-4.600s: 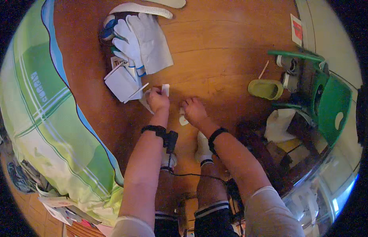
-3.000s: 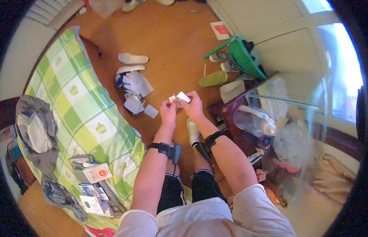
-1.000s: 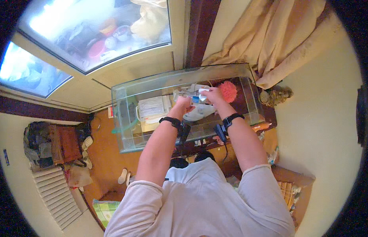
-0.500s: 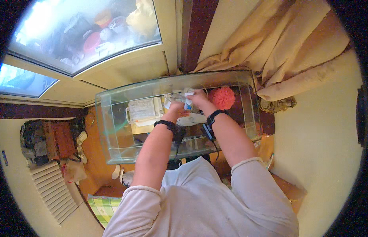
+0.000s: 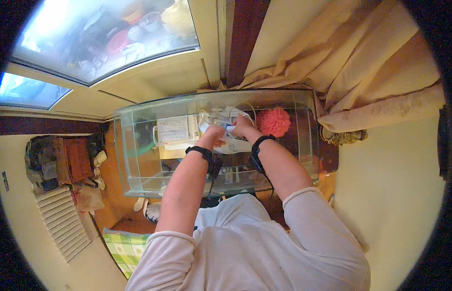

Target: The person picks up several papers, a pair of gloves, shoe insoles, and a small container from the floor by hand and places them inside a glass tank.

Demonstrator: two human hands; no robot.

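Both my hands work close together over the glass table (image 5: 133, 167). My right hand (image 5: 242, 127) is closed on a small white-and-blue thing (image 5: 230, 128), whose kind is too blurred to tell. My left hand (image 5: 216, 136) sits just left of it, fingers curled inward; what they hold, if anything, is hidden. Crumpled white material (image 5: 228, 114) lies just beyond the hands, and a white bag-like thing (image 5: 234, 146) spreads beneath them. To the right rests a fluffy coral-red ball (image 5: 273, 121). On the left is a white case with a handle and a paper label (image 5: 172, 132).
A beige curtain (image 5: 352, 72) hangs at the far right beside the table. Behind the table stands a door with a glass pane (image 5: 109, 39). Bags (image 5: 73, 160) and shoes (image 5: 99, 159) are at the left, with a green checked cloth (image 5: 124, 250) lower down.
My right hand has come slightly down, and the white-and-blue thing now shows between my hands. The white material has shifted. The whole view has tilted a little.
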